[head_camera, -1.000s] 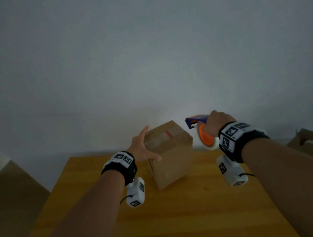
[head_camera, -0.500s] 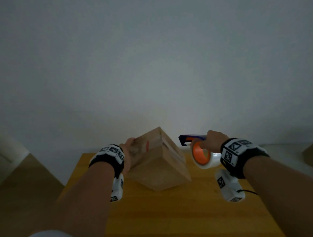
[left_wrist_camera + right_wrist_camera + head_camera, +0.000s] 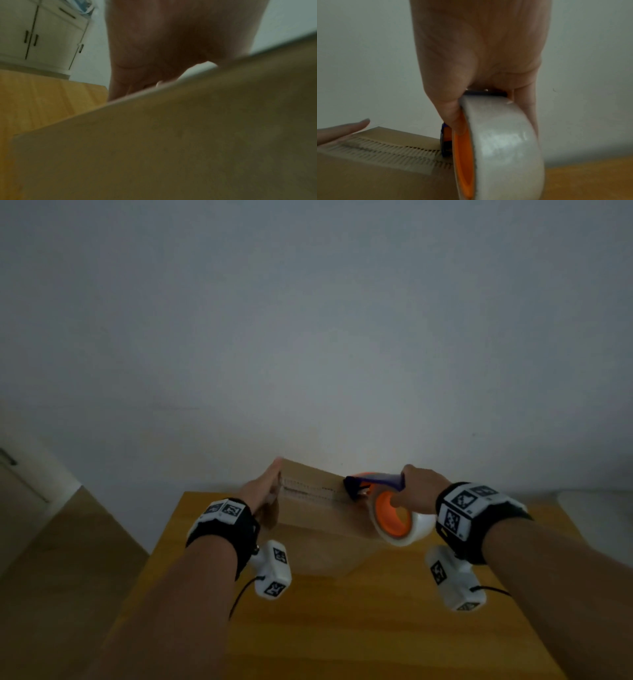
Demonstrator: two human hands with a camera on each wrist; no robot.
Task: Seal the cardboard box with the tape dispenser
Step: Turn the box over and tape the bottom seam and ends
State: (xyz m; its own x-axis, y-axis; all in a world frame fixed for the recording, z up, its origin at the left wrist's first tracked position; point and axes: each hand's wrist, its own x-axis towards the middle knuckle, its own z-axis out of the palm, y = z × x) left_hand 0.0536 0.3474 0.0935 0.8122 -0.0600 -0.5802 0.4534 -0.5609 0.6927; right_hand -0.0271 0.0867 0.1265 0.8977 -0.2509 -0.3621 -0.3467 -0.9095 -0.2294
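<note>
The box [image 3: 318, 529] has swung round since half a second back: no longer tilted corner-up, it now lies flat on the table [image 3: 359, 628] with its top seam running left to right. The left hand [image 3: 265, 494] presses flat against the box's left end, fingers straight, bracing it. The right hand [image 3: 416, 491] is clamped on the tape dispenser [image 3: 394, 515], thumb hooked into the orange core, and its blue nose touches the right end of the seam. A strip with a ribbed look already lies along that seam, though whether it is fresh tape I cannot tell. I judge the sealing pass is only beginning; the pull across, the cut and the pressing down all remain.
</note>
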